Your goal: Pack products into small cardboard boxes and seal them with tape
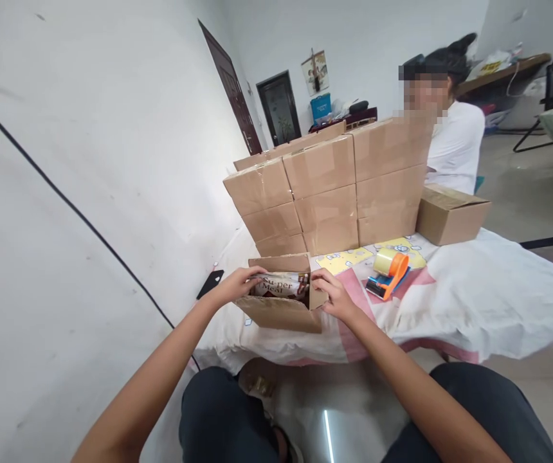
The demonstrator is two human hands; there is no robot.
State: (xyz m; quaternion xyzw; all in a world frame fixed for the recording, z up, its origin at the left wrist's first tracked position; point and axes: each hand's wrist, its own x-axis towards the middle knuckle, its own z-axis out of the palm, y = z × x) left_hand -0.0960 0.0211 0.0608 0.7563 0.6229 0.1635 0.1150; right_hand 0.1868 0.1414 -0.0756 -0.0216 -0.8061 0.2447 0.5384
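An open cardboard box (pixel 281 315) stands on the cloth-covered table in front of me, flaps up. Inside it lies a printed packet (pixel 281 287) lettered "Su-per Meal". My left hand (pixel 235 285) is closed over the box's left end, its fingertips at the left end of the packet. At the right end, my right hand (pixel 334 297) has its fingers bent around the side flap (pixel 317 298). To the right of that hand rests an orange tape dispenser (pixel 392 273) with a roll of clear tape. The packet's lower part is hidden inside the box.
Taped cardboard boxes (pixel 325 173) are stacked in rows behind the open box. Another box (pixel 453 215) stands at their right end. A black flat object (pixel 209 284) lies at the table's left, near the wall. A person in a white top (pixel 457 145) sits beyond the stack.
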